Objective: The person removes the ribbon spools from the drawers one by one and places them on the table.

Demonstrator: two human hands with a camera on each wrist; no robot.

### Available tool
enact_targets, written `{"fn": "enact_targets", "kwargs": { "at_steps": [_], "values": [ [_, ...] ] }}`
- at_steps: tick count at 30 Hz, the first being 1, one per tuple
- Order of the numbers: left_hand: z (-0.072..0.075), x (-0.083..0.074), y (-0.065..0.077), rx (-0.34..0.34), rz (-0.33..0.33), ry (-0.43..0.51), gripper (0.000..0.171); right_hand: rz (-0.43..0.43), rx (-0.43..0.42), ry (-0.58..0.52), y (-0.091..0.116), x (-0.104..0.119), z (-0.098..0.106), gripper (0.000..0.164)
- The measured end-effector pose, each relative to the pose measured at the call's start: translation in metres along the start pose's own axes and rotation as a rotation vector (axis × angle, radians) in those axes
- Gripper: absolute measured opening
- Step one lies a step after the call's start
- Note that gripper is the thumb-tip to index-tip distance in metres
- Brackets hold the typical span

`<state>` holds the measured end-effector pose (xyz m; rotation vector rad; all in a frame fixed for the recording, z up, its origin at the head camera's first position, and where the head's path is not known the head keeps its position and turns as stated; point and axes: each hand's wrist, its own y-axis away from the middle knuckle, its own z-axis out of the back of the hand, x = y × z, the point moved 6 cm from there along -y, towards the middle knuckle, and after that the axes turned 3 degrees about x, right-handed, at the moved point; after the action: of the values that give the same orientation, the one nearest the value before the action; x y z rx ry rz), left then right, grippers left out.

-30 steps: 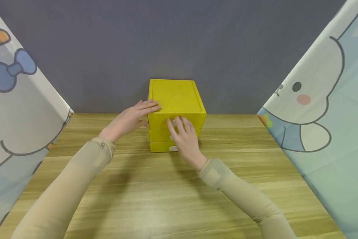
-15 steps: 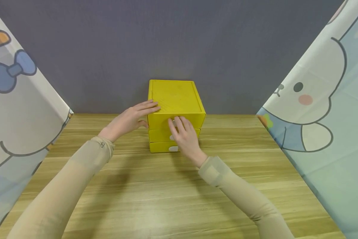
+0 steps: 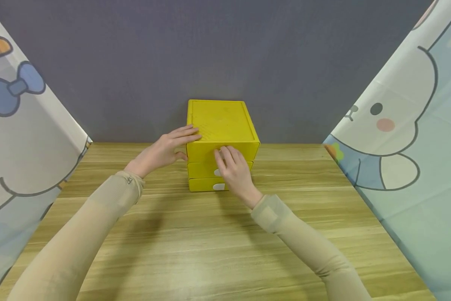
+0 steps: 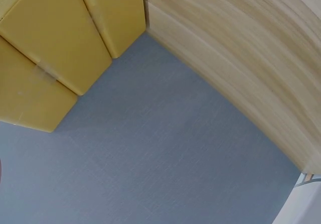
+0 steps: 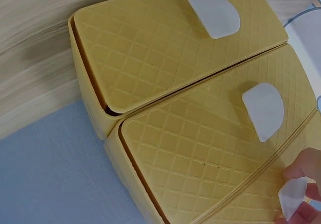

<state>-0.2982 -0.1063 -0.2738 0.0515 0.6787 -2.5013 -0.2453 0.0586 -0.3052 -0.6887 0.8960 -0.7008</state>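
A yellow three-drawer cabinet (image 3: 221, 119) stands against the back wall, with a white half-round handle on each drawer front. My left hand (image 3: 161, 152) rests on its front left top edge, fingers extended flat and thumb down by the side. With thumb and fingers, my right hand (image 3: 235, 173) pinches the top drawer's white handle (image 5: 292, 198), which the fingers hide in the head view. The middle drawer's handle (image 5: 264, 112) and the bottom drawer's handle (image 5: 216, 16) are free of the hand. All three drawers sit closed in the cabinet.
The cabinet stands on a wood-grain table (image 3: 187, 251). A grey wall (image 3: 225, 50) rises right behind it. Cartoon-printed panels flank the table at left (image 3: 26, 154) and right (image 3: 417, 217).
My right fingers have drawn together and closed around the top drawer's handle, which showed between them before. The left hand stays in place on the cabinet.
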Motion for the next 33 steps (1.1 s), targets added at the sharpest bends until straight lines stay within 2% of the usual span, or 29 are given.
{"fn": "enact_targets", "kwargs": {
  "at_steps": [12,22,33],
  "values": [
    [-0.002,0.001,-0.002,0.04,0.019,-0.002,0.074,0.021,-0.033,-0.005,0.003,0.001,0.009,0.019],
    [-0.003,0.001,-0.005,0.057,0.077,0.045,0.071,0.047,-0.075,-0.007,0.007,0.001,0.019,0.023],
    [-0.003,-0.002,-0.007,0.045,0.111,0.009,0.072,0.053,-0.097,-0.013,0.013,0.003,0.033,0.015]
  ]
}}
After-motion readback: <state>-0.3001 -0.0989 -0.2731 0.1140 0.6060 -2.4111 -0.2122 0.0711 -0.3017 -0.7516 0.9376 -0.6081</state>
